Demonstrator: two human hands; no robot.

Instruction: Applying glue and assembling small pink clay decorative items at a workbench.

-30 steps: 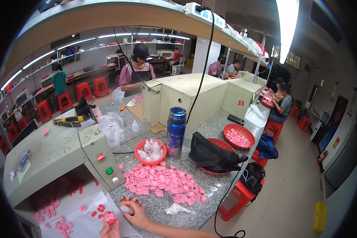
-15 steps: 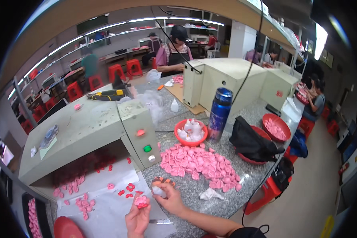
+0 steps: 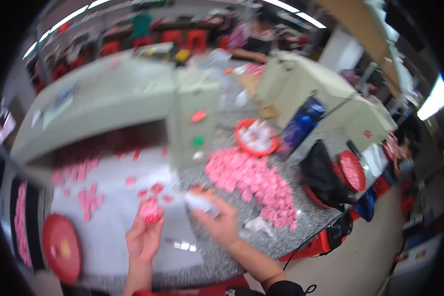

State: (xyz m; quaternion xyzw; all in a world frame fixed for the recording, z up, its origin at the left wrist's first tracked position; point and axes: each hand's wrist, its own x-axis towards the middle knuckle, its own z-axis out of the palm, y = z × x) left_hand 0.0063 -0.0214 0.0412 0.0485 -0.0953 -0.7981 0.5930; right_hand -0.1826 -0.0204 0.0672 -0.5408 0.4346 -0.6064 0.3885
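Observation:
My left hand (image 3: 144,239) pinches a small pink moulded piece with a red lower part (image 3: 150,211), raised above a pale sheet (image 3: 133,246). Just right of it, my right hand (image 3: 223,222) is closed around a small white squeeze bottle (image 3: 202,203), whose narrow end points left toward the piece. Blur hides whether the tip touches anything. Small red pieces (image 3: 157,188) lie on the sheet beyond my left hand. Past my right hand, a large heap of pink pieces (image 3: 251,185) spreads over the speckled tabletop.
A pale green machine (image 3: 108,93) with a dark opening stands over the sheet. Around the heap are a red bowl (image 3: 259,152) of white bottles, a blue flask (image 3: 303,123), a black cloth (image 3: 320,175) and a white tissue (image 3: 259,226). A red dish (image 3: 59,224) sits left.
The view has turned and tilted, blurring the picture. The right hand's bottle now tips left toward the left hand's piece. More of the red dish shows at lower left.

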